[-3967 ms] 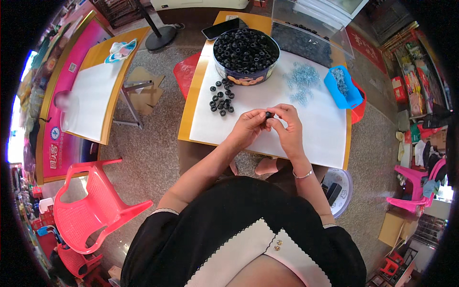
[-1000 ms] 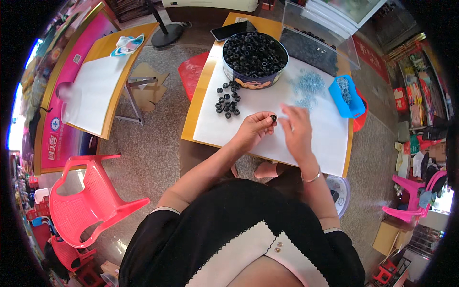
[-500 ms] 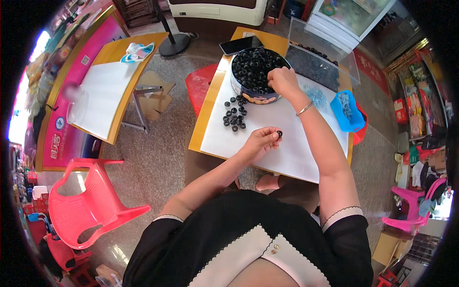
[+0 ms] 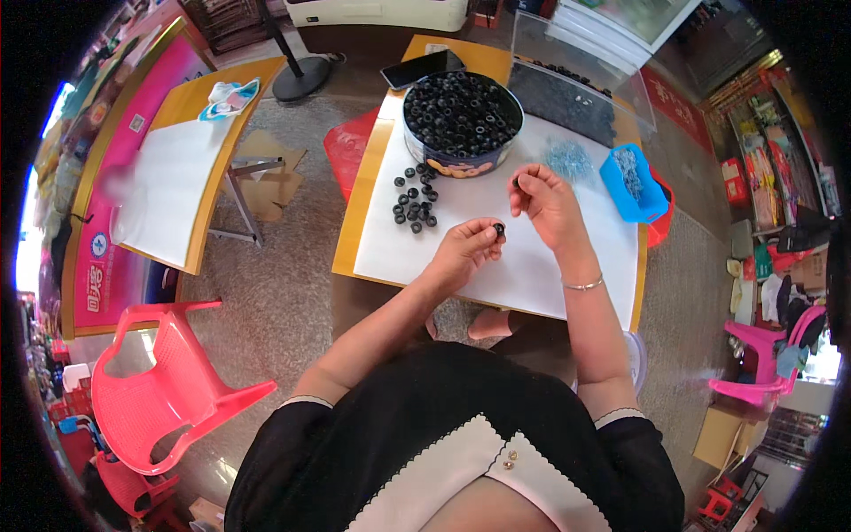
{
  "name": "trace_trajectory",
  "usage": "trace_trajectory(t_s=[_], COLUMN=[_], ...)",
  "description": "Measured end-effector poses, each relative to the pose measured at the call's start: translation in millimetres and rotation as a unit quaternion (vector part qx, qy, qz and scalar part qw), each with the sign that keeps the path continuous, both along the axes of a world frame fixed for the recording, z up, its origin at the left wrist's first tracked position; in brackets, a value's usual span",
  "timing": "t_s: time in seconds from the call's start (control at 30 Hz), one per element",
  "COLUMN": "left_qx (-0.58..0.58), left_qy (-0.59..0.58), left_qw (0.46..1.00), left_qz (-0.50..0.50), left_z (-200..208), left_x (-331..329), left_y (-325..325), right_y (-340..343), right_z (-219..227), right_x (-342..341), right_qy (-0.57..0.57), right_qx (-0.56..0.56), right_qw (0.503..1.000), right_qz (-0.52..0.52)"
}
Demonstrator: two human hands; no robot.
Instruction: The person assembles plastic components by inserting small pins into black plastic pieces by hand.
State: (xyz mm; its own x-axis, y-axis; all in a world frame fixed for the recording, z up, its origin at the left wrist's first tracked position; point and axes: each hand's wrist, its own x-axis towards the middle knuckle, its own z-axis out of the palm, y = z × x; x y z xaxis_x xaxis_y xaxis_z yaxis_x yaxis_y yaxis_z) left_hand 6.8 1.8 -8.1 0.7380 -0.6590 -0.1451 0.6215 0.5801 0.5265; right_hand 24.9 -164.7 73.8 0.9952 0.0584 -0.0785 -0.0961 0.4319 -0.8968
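Between the thumb and fingertips of my left hand (image 4: 462,254) is a small black ring-shaped piece (image 4: 499,229), held over the near part of the white tabletop (image 4: 523,275). My right hand (image 4: 553,211) is just beyond and to its right, with thumb and forefinger pinched on a small dark piece (image 4: 516,182), mostly covered by the fingers. A round tin (image 4: 465,167) heaped with black ring-shaped pieces (image 4: 463,111) stands past both hands. Left of my hands, a loose group of the same black pieces (image 4: 415,211) lies on the white surface.
Small clear-bluish bits (image 4: 567,158) lie right of the tin, beside a blue basket (image 4: 651,206) holding more. A phone (image 4: 423,68) and a clear-lidded box (image 4: 563,105) are at the far side. A pink chair (image 4: 164,381) and another table (image 4: 177,191) stand left.
My right hand has come out of the tin and back toward my left hand, pinching a dark piece. The left hand still holds its black piece. The view has shifted slightly.
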Motion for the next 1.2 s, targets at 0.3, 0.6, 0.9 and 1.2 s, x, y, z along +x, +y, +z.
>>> trace_trajectory(t_s=[0.3, 0.6, 0.9, 1.2], left_qx=[-0.008, 0.02, 0.007, 0.009], left_qy=[-0.006, -0.004, 0.003, -0.005], left_qw=[1.0, 1.0, 1.0, 1.0], left_qz=[0.001, 0.016, 0.018, 0.019], left_z=[1, 3, 6, 4], left_x=[-1, -3, -3, -3], left_y=[-2, -1, -1, -2], right_y=[-1, 10, 26, 26], right_z=[-24, -14, -4, -4], right_x=[-51, -70, -78, -78], right_qy=[0.065, 0.048, -0.062, -0.153], right_qx=[0.109, -0.07, -0.306, -0.432], right_qw=[0.99, 0.991, 0.938, 0.875], right_qz=[-0.059, -0.1, -0.153, -0.156])
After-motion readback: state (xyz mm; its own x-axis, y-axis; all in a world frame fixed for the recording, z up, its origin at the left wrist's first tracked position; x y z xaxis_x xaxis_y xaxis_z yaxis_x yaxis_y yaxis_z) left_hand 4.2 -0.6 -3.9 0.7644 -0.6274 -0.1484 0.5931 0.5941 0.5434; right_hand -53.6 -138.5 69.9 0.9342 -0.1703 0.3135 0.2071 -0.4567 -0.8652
